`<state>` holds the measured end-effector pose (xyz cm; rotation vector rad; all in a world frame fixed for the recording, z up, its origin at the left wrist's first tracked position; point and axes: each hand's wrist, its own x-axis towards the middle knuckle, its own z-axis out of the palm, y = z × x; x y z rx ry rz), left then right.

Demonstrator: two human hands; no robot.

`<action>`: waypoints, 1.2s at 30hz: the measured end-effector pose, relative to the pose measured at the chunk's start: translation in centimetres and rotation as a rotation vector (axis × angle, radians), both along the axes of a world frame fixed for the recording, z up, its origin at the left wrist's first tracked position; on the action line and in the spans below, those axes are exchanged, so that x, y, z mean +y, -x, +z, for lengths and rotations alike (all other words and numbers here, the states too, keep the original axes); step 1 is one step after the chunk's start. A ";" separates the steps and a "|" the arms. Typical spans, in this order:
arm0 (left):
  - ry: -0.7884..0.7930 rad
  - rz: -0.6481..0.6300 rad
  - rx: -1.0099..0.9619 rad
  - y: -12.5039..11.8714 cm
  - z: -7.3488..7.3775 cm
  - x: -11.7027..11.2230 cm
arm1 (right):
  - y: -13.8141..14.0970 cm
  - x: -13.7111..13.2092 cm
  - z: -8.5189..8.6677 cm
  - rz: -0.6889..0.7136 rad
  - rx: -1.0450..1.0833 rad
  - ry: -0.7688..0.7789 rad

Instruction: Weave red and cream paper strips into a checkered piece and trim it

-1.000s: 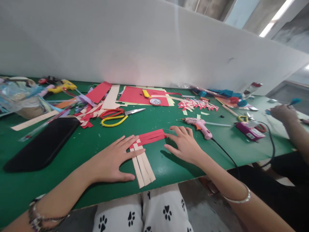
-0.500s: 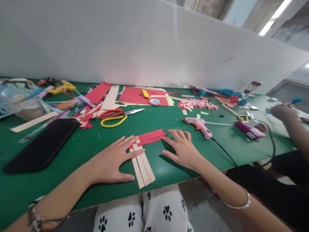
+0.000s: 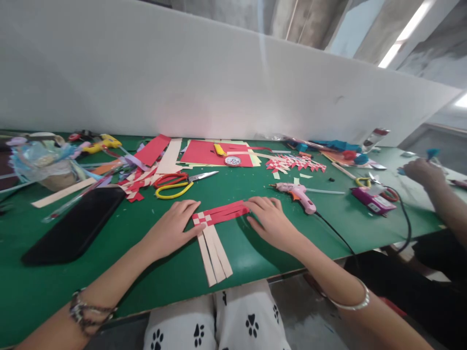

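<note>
Left hand [image 3: 171,231] laid flat, fingers open, tips pressed on left edge of weave [image 3: 203,219]. Weave placed near front edge of table [image 3: 127,228], between hands. Cream strips [image 3: 214,255] run lengthwise toward body; red strips [image 3: 229,211] pointed right, slightly away. Right hand [image 3: 270,221] spread open on red ends. Risk: loose strips skewed or unlaced if pushed sideways.

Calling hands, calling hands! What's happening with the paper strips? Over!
Left hand open, flat on the weave left edge. Right hand open, touching the red strips at their end. Glue gun beside right hand, apart.
</note>
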<state>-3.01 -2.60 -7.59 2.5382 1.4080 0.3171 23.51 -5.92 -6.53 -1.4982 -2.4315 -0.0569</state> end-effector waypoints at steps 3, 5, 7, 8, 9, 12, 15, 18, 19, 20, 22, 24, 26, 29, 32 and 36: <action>-0.043 0.006 0.049 -0.6 -0.1 0.4 | 1.5 1.6 -0.2 0.144 0.081 0.070; -0.036 0.027 0.055 -0.9 0.1 0.6 | 2.4 2.8 -0.4 0.191 0.102 0.126; -0.003 0.047 0.038 -1.1 0.3 0.6 | 3.2 3.7 -0.4 0.212 0.074 0.165; 0.020 0.052 0.020 -1.2 0.5 0.6 | 3.5 4.1 -0.4 0.217 0.052 0.175; 0.053 0.049 -0.006 -1.3 0.7 0.7 | 3.8 4.4 -0.4 0.222 0.031 0.181; 0.194 0.030 -0.164 -1.5 0.9 0.9 | 4.1 4.7 0.0 0.233 0.015 0.210; 0.319 0.023 -0.354 -1.6 0.8 1.0 | 3.8 4.7 0.4 0.230 0.048 0.274; 0.350 0.026 -0.385 -1.6 0.8 1.0 | 3.1 4.5 1.1 0.184 0.084 0.327; 0.347 0.021 -0.365 -1.5 0.8 1.0 | 2.8 4.4 1.4 0.168 0.093 0.347; 0.338 0.012 -0.336 -1.5 0.9 1.0 | 2.6 4.4 1.7 0.151 0.102 0.365; 0.301 -0.009 -0.261 -1.3 1.1 1.0 | 2.2 4.4 2.5 0.127 0.130 0.380; 0.220 -0.025 -0.179 -1.3 1.4 1.1 | 2.0 4.5 3.3 0.111 0.188 0.365; 0.114 -0.041 -0.120 -1.4 1.5 1.2 | 2.4 4.7 3.7 0.096 0.260 0.357; 0.006 -0.075 -0.121 -2.0 1.4 1.5 | 3.8 5.2 3.7 0.082 0.327 0.355; 0.007 -0.050 -0.165 -3.0 1.5 1.7 | 5.3 5.5 3.9 0.135 0.362 0.348; 0.095 0.034 -0.218 -3.5 1.7 1.7 | 4.5 5.0 5.1 0.185 0.438 0.260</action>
